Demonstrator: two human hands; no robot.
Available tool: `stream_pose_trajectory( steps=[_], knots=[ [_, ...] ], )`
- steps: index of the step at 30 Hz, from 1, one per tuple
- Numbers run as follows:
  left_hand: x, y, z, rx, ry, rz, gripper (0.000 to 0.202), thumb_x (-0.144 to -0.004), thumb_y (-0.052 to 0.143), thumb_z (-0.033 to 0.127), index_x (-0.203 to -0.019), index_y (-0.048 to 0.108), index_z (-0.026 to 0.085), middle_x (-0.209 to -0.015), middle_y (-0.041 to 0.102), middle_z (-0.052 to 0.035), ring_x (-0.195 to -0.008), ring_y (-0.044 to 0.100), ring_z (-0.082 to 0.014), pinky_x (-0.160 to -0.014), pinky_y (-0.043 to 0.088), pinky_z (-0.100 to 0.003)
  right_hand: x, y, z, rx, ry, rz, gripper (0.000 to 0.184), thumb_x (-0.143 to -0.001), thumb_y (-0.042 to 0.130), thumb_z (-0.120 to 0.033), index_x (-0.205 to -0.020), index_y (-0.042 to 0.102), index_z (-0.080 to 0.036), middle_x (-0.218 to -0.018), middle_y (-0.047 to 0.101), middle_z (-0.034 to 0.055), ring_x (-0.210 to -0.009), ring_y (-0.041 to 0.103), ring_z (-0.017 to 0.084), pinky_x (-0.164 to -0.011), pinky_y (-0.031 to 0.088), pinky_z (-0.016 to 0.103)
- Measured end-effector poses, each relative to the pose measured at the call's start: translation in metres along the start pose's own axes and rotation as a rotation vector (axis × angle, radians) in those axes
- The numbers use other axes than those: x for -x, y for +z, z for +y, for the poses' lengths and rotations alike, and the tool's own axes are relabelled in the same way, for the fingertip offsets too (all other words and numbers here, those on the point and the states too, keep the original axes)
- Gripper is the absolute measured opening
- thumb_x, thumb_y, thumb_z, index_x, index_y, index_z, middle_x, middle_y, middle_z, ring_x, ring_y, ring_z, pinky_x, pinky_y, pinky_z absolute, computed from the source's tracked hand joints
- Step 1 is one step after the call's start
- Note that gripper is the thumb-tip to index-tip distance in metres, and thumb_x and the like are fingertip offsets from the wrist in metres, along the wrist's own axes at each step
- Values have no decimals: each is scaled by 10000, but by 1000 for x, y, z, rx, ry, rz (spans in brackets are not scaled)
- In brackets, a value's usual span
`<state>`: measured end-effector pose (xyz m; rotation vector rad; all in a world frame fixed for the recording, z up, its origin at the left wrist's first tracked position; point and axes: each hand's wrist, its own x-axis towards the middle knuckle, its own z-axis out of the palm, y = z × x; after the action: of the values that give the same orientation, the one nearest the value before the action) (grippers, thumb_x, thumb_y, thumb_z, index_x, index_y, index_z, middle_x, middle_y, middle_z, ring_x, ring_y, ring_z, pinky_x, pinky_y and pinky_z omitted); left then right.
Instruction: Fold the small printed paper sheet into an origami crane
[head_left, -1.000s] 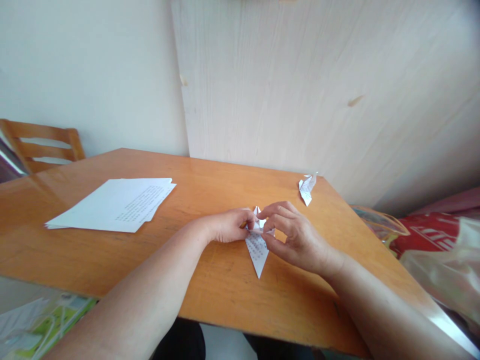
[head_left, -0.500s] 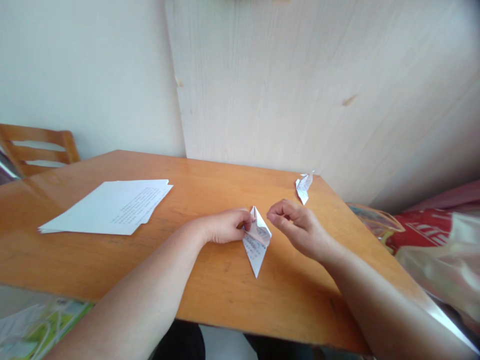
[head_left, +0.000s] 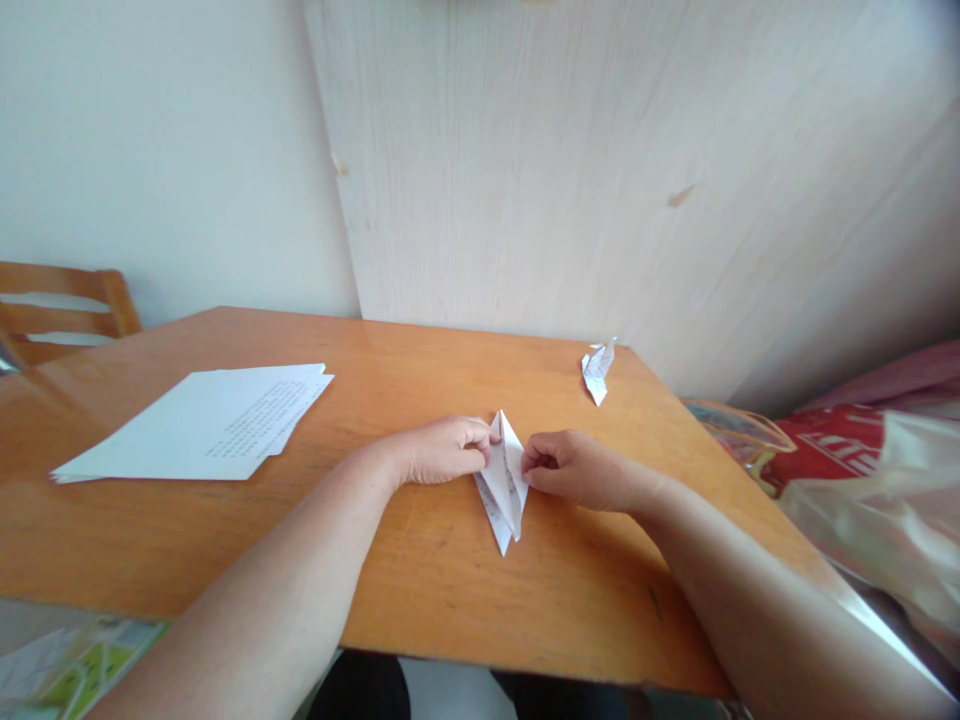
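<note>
A folded sheet of white paper [head_left: 507,490], printed on parts of it, lies on the wooden table as a narrow diamond with loose points toward me. My left hand [head_left: 448,450] is at its upper left side, thumb and index finger closed on the paper near a central crease. At the right edge, the fingertips of my right hand [head_left: 574,468] pinch the paper. A finished-looking folded paper figure [head_left: 598,373] rests farther back, near the table's right corner.
A stack of white sheets [head_left: 172,420], the top one printed along one side, lies on the table [head_left: 420,590] at left. A wooden chair [head_left: 67,305] stands beyond it. Plastic bags [head_left: 870,520] and a red item [head_left: 832,445] sit off the right edge. A wall rises behind.
My right hand has come in from the right and now grips the paper's edge. A top flap has come down toward me, covering much of the printed face. The view has shifted slightly.
</note>
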<state>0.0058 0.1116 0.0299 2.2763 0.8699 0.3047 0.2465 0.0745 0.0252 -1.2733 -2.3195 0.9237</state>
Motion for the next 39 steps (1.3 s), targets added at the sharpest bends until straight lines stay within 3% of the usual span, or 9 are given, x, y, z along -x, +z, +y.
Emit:
stream_pose_trajectory(
  steps=[9,19,28,34,39],
  knots=[
    [2,0,0,-46,10,-19,147,-710,535,132,-807,635,180,-951,609,-26,-881,590,-195,-783,447,-279,-1,5,-4,-38,-36,7,94,-799,587,-136,-844,649,-191,-750,643,-19,-682,566,135,-611,424,244],
    [-1,1,-15,24,-11,8,235,-801,462,130,-893,665,202,-1154,655,-23,-1080,590,-197,-962,435,-307,-2,9,-2,-45,-18,24,87,-808,596,-142,-867,640,-188,-728,618,-29,-664,547,130,-594,417,244],
    [-1,2,-13,102,-70,43,342,-772,463,86,-1041,649,186,-1077,692,-26,-1034,633,-193,-943,478,-319,-2,11,3,-10,-29,41,73,-824,610,-181,-893,620,-201,-740,626,-25,-663,562,137,-583,425,250],
    [-2,4,-8,39,-48,48,385,-746,484,50,-1064,652,187,-1084,683,-26,-1015,632,-188,-905,490,-300,-3,12,3,-27,-23,47,72,-823,609,-174,-890,617,-199,-741,632,-21,-662,569,137,-584,432,249],
    [-2,7,2,-93,-1,114,302,-813,524,134,-1064,677,204,-1050,678,-40,-999,614,-219,-875,490,-329,-2,12,0,-62,-33,55,71,-820,613,-167,-884,623,-193,-748,625,-24,-671,566,133,-597,434,249]
  ],
)
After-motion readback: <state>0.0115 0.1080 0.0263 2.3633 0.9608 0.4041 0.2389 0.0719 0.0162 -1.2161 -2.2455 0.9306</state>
